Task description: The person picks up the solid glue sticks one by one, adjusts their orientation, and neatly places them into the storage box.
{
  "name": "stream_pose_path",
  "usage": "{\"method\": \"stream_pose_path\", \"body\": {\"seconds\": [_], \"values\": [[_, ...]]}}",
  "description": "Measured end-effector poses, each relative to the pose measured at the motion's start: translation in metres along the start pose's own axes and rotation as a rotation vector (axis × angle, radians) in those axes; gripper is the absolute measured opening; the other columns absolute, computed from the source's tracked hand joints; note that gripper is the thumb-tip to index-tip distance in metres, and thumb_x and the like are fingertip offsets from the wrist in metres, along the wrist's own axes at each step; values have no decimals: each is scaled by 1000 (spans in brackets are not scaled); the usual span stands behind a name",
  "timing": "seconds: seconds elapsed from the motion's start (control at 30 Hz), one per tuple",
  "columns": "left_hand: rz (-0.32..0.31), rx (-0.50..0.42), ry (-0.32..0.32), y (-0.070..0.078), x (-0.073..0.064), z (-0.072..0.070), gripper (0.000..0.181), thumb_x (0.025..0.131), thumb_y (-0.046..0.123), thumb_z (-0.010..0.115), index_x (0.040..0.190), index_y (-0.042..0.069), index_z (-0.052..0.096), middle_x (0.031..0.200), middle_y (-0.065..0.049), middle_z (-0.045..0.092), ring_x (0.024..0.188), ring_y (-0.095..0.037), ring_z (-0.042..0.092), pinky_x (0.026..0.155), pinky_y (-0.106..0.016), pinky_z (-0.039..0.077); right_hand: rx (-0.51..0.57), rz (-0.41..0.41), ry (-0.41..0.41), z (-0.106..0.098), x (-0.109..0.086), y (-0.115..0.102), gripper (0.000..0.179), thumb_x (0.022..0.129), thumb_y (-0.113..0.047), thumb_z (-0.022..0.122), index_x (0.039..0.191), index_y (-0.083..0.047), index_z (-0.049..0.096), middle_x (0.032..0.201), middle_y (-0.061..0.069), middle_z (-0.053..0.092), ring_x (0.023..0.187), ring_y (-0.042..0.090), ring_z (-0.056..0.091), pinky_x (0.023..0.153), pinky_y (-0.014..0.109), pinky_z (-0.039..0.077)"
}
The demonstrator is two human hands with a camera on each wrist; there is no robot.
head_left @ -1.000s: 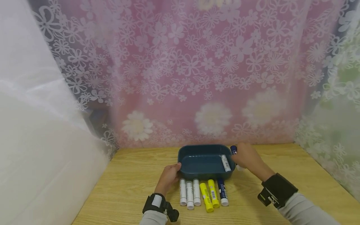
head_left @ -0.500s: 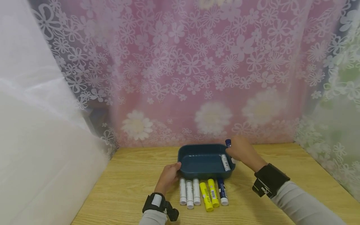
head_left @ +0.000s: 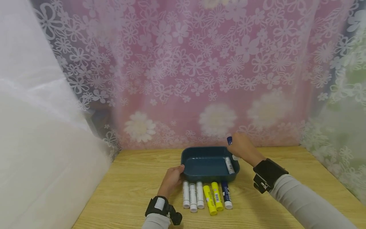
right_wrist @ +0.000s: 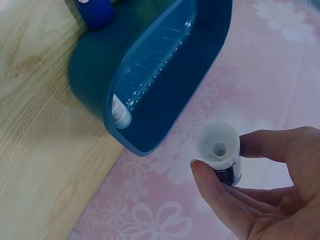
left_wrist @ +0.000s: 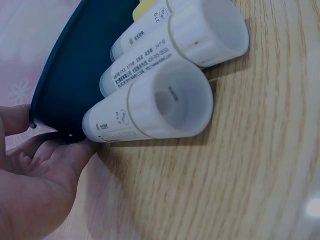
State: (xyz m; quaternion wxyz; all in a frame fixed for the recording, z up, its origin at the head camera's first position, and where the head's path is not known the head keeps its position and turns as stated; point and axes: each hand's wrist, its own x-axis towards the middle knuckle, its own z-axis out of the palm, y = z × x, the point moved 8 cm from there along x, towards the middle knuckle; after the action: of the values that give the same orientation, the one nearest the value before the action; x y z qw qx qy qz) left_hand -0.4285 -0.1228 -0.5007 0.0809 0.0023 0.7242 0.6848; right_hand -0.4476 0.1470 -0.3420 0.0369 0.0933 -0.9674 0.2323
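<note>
My right hand [head_left: 244, 148] pinches a dark blue glue stick [right_wrist: 228, 173] with a white base, held tilted above the back right corner of a dark teal plastic bin [head_left: 210, 178]. Inside the bin, against its right end, lies one white glue stick [head_left: 229, 165]. At the bin's left end my left hand [head_left: 170, 179] grips the rim, thumb on top and fingers on the outer wall. Along the front of the bin lie several glue sticks: white ones [head_left: 193, 198], yellow ones [head_left: 210, 201] and a dark blue one [head_left: 226, 196] with a white end.
A wood-grain table [head_left: 128, 190] bears everything. Behind it hangs a pink flowered curtain [head_left: 177, 95], close to the bin's back wall. A white sheet [head_left: 43, 127] closes off the left side, and a pale green patterned curtain [head_left: 340, 133] the right.
My right hand has lifted the dark blue glue stick from beside the bin's right end, moving up and left to the back right corner. The left hand and the bin stay put.
</note>
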Motion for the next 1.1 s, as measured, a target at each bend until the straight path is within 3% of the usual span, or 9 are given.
{"method": "stream_pose_path", "body": {"seconds": [0.23,0.53,0.8,1.1], "values": [[-19,14,14,-4,-1,-3,54,109,28,44,146,-12,45,151,-28,46,143,-44,40,111,-56,42,-30,-39,9,3,9,-6,44,91,-4,55,56,-17,33,55,-4,21,49,11,20,49,26,21],[-27,24,11,-4,-2,-3,55,109,29,44,147,-11,44,153,-28,44,144,-45,39,112,-58,40,-8,-13,7,11,21,-4,44,90,-4,55,56,-17,31,55,-5,20,49,10,19,49,26,21],[-35,17,9,-4,-2,-2,55,109,30,44,148,-10,43,154,-28,43,144,-46,37,113,-60,39,43,-60,34,20,26,-5,45,89,-1,55,56,-18,29,54,-6,18,49,9,16,50,26,19],[-38,14,-1,-5,2,-3,58,109,33,45,148,-10,43,154,-28,43,144,-45,38,113,-59,39,44,-60,74,32,25,-5,38,77,7,48,59,-18,26,57,-7,16,53,10,12,52,26,15]]}}
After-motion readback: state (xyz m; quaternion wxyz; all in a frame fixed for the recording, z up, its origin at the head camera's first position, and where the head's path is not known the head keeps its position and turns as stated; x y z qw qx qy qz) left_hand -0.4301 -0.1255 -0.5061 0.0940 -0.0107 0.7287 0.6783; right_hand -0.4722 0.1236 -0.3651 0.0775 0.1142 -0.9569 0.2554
